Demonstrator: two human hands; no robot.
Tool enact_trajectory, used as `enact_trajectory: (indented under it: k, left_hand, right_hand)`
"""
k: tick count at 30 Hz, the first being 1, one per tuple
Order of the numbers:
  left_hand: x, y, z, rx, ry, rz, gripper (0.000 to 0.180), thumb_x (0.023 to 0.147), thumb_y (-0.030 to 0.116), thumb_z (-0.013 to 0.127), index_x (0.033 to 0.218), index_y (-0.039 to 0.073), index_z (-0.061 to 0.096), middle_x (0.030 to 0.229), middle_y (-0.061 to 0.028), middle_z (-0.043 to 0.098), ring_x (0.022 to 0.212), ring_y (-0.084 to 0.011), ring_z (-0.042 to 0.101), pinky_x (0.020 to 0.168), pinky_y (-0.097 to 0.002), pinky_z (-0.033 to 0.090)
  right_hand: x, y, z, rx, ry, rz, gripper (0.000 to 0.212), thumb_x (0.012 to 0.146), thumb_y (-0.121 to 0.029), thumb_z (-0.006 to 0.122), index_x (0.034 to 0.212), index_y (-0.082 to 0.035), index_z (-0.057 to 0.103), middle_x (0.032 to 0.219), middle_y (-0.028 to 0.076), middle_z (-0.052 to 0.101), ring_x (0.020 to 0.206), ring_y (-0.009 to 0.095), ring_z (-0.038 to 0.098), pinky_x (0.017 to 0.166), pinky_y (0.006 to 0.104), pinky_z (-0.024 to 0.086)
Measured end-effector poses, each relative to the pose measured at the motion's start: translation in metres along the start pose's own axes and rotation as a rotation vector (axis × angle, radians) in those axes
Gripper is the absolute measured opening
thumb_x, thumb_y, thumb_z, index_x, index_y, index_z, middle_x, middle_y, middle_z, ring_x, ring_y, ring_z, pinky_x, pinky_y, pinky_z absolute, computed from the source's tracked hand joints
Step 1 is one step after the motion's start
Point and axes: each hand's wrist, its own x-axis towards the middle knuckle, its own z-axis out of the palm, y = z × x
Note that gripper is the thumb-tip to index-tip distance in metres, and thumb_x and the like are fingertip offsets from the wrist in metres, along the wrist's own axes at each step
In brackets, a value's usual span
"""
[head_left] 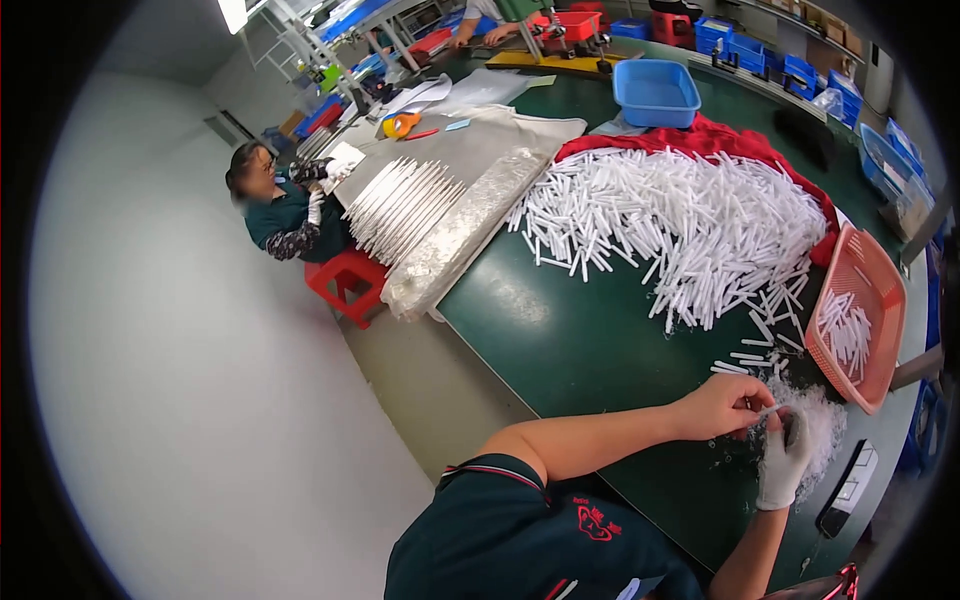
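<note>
My left hand (720, 408), bare, pinches one end of a small white plastic tube (769, 410) above the near right part of the table. My right hand (785, 462), in a white glove, closes its fingers around the tube's other end; much of the tube is hidden by the fingers. Under and beside both hands lies a heap of clear-white plastic scraps (822, 425). Just beyond them, several loose tubes (745, 357) lead up to a large pile of white tubes (680, 225) spread over a red cloth (715, 137).
A pink basket (885, 335) with some tubes stands right of the hands, near a black-and-white flat object (848, 490). A blue tub (655, 92) sits behind the pile. At left, a seated co-worker (290, 215) is beside rows of long white rods (400, 208) on the green table (560, 350).
</note>
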Motion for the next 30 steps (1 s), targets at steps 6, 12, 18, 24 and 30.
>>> enact_trajectory:
  k: [6,12,18,24,30]
  left_hand:
    - [-0.001,0.003,-0.002,0.161,0.033,0.08,0.02,0.085,-0.003,0.058,0.105,-0.002,0.057,0.082,-0.0046,0.056,0.063,-0.0101,0.06,0.058,-0.0238,0.049]
    - [0.001,-0.008,0.002,0.247,0.117,0.217,0.02,0.082,-0.003,0.059,0.102,-0.001,0.057,0.079,-0.0058,0.056,0.059,-0.0115,0.059,0.056,-0.0259,0.049]
    - [0.005,-0.015,0.004,0.422,0.193,0.349,0.02,0.079,-0.001,0.062,0.098,0.0,0.057,0.081,-0.0109,0.058,0.067,-0.0213,0.06,0.062,-0.0323,0.049]
    - [0.005,-0.019,0.008,0.543,0.225,0.386,0.021,0.076,0.002,0.063,0.097,0.001,0.058,0.089,-0.0142,0.059,0.08,-0.0326,0.06,0.071,-0.0402,0.048]
    - [-0.001,-0.015,0.009,0.655,0.26,0.414,0.022,0.077,0.003,0.062,0.099,0.002,0.059,0.091,-0.0153,0.058,0.081,-0.0362,0.06,0.069,-0.0427,0.049]
  right_hand:
    - [0.005,0.014,0.007,0.148,0.064,0.057,0.008,0.092,-0.005,0.059,0.097,0.0,0.057,0.088,0.0,0.055,0.079,0.008,0.048,0.072,0.0209,0.04]
    - [0.006,0.019,0.003,0.11,0.018,0.097,0.009,0.092,-0.005,0.059,0.1,0.0,0.057,0.091,0.001,0.057,0.083,0.008,0.05,0.076,0.0215,0.041]
    - [0.006,0.034,-0.003,0.085,0.027,0.047,0.008,0.092,-0.003,0.058,0.1,0.0,0.058,0.092,0.002,0.057,0.085,0.01,0.051,0.079,0.0235,0.042]
    - [0.005,0.036,-0.003,0.005,0.02,-0.021,0.007,0.092,-0.001,0.056,0.099,-0.001,0.056,0.091,0.002,0.055,0.083,0.01,0.049,0.077,0.0227,0.041]
    - [0.005,0.044,-0.004,-0.019,0.048,-0.022,0.006,0.092,-0.001,0.055,0.098,0.0,0.055,0.089,0.002,0.054,0.082,0.01,0.048,0.076,0.0226,0.041]
